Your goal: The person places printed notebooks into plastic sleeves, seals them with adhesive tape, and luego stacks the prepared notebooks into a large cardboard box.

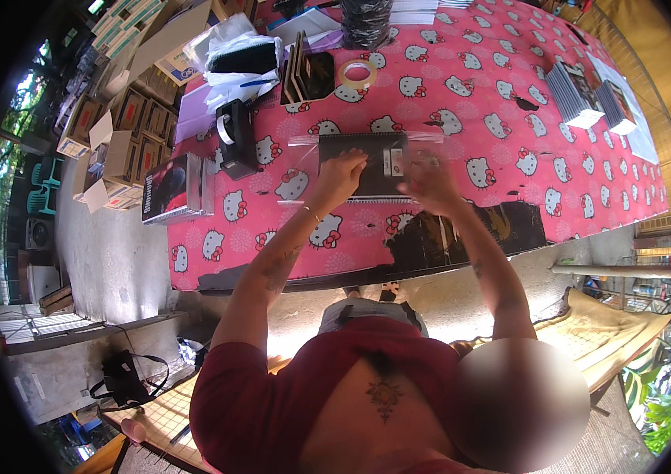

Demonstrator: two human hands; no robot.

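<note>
A black spiral-bound notebook (367,154) in a clear plastic sleeve (304,141) lies on the pink cartoon-cat tablecloth (462,103). My left hand (341,178) rests on the notebook's lower left part, fingers curled on the sleeve. My right hand (428,180) is at the notebook's right edge, fingers bent against the plastic; it looks slightly blurred. A small red and white label sits on the notebook's cover near my right hand.
A black tape dispenser (236,138) stands left of the notebook, a roll of tape (357,73) behind it. Stacks of notebooks (576,95) sit at the right, a book pile (177,189) at the table's left edge. Cardboard boxes (126,126) crowd the floor at left.
</note>
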